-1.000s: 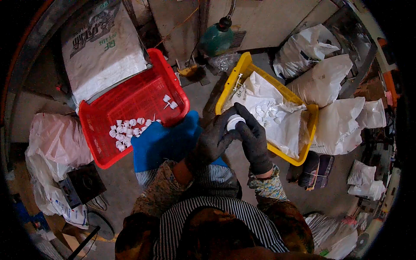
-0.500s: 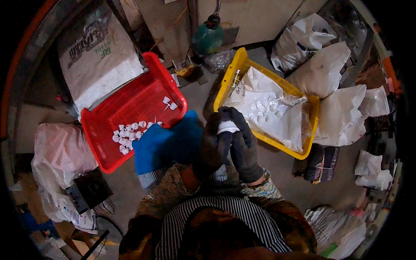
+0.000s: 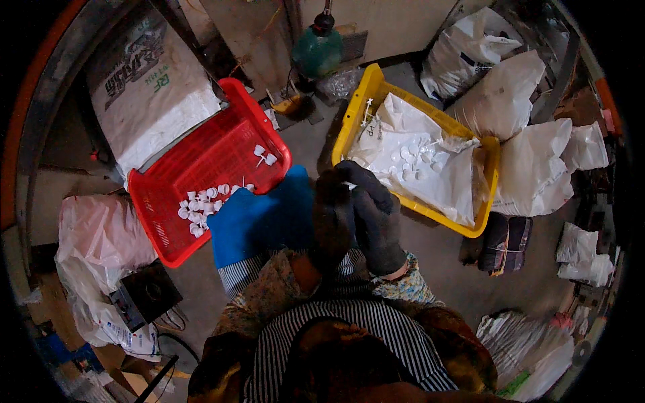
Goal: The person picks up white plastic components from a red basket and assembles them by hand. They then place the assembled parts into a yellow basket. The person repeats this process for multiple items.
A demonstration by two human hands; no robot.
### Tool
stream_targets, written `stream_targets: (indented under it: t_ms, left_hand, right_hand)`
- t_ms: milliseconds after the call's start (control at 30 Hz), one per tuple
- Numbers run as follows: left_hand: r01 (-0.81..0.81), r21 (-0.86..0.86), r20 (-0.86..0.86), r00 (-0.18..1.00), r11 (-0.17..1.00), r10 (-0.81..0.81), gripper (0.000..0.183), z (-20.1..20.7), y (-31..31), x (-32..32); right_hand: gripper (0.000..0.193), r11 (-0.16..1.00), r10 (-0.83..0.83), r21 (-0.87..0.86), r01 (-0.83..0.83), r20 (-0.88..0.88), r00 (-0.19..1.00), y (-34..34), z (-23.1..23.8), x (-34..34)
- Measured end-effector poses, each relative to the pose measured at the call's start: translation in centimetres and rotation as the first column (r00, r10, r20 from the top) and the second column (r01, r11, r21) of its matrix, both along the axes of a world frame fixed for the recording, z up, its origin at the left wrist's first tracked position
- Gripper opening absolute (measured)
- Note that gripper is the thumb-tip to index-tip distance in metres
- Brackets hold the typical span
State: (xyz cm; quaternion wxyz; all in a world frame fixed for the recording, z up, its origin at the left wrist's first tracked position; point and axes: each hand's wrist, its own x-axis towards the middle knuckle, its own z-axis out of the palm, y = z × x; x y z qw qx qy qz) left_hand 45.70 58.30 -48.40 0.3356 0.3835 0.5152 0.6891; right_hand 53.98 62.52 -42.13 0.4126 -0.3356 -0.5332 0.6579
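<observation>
My two hands, in dark grey work gloves, are pressed together between two plastic baskets. My left hand (image 3: 330,213) and my right hand (image 3: 376,218) are both closed round a small white plastic cap (image 3: 350,185). Only a sliver of it shows between the fingers; the gloves hide the rest. To the left, the red basket (image 3: 144,215) holds several white caps (image 3: 196,209), some with thin stems. The yellow basket (image 3: 415,215) at the right is lined with a white bag (image 3: 383,144), on which several small round white pieces (image 3: 420,161) lie.
Blue cloth (image 3: 259,218) covers my lap beside the red basket. A large white sack (image 3: 154,87) stands behind that basket. More white sacks (image 3: 500,94) stand right of the yellow basket. A green round vessel (image 3: 317,52) is at the back, a dark box (image 3: 144,295) at lower left.
My fingers have closed further over the white cap, so less of it shows. Both hands stay together in nearly the same place. The whole view has shifted slightly.
</observation>
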Motion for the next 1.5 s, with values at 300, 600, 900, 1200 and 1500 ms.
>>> stream_targets:
  t_ms: [300, 600, 900, 1200, 1500]
  left_hand:
    - [0.096, -0.125, 0.078, 0.993, 0.987, -0.087, 0.034, -3.8, 0.1, -2.4]
    - [0.241, -0.273, 0.135, 0.968, 0.931, -0.211, 0.030, 4.6, -0.1, -2.7]
    - [0.228, -0.073, 0.093, 0.971, 0.971, -0.221, 0.037, 3.4, -1.8, -2.5]
    - [0.171, -0.204, 0.130, 0.981, 0.964, -0.146, 0.031, -0.2, 0.8, -2.8]
    - [0.358, -0.028, -0.114, 0.926, 0.933, -0.359, 0.030, 5.9, -0.1, -3.7]
  right_hand:
    - [0.051, 0.978, 0.206, 0.005, -0.206, -0.005, 0.978, 2.5, -0.4, 0.1]
    - [0.045, 0.977, 0.203, 0.030, -0.210, 0.162, 0.966, 0.9, -0.2, 1.4]
    - [0.030, 0.944, 0.140, 0.259, -0.205, 0.248, 0.959, 0.8, 0.1, 1.2]
    - [0.045, 0.965, 0.252, -0.078, -0.249, 0.029, 0.967, 2.8, -0.3, 0.2]
    - [0.060, 0.942, 0.274, -0.171, -0.289, -0.105, 0.956, 1.2, 0.3, 1.3]
